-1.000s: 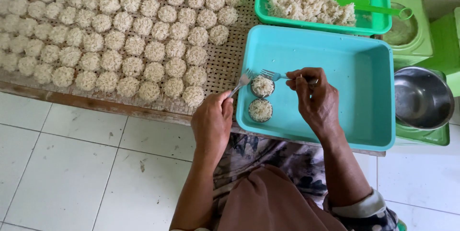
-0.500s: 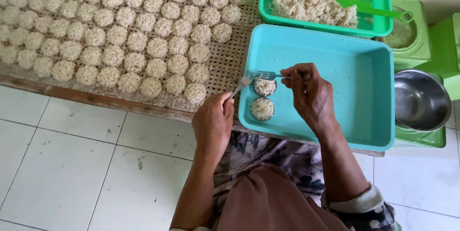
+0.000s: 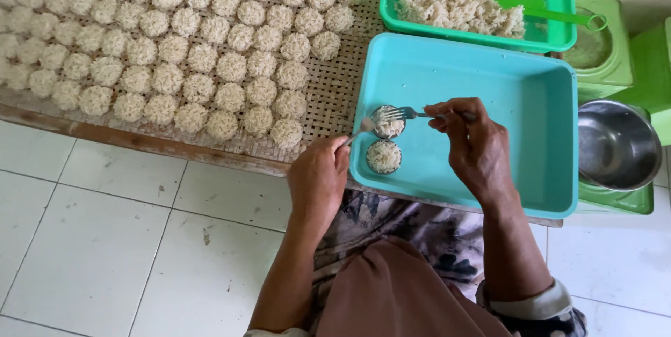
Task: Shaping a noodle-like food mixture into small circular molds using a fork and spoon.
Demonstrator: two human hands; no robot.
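Observation:
My right hand holds a metal fork whose tines rest on a small round mould filled with rice, inside a light blue tub. My left hand grips a second utensil that touches the same mould from the left. A second filled round mould lies just below it in the tub.
A woven bamboo tray carries several rows of round rice cakes. A green tub of loose rice with a green scoop sits behind. At right are a steel bowl and green containers. White floor tiles lie below.
Both hands stay at the upper mould; the fork has shifted slightly over the rice. The camera view has drifted a little.

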